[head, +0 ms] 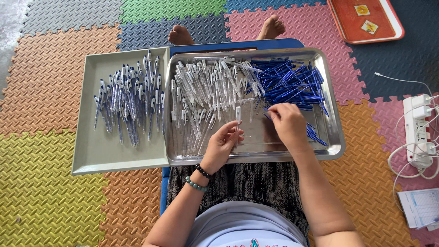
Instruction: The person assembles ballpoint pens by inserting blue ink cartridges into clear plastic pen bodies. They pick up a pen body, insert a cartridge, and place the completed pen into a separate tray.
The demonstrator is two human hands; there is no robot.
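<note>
Foam mat floor (50, 174), steel tray (336, 137) on lap. Left hand (222, 145) holds clear pen barrel (238, 114) upright; right hand (287, 123) pinches blue refill (292, 87) pile. Assembly step: refill needs lining up with barrel.

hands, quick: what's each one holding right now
Left hand: closed on a clear pen barrel.
Right hand: fingers pinched at the blue refills; hold cannot be told.

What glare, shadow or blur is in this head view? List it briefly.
Head view: even daylight, soft shadows only. The steel tray shows mild sheen on its bare floor, no hard glare. The left hand holding a clear pen barrel and the right hand at the blue refills are sharp. Wide-angle bending curves the foam mats toward the edges.
</note>
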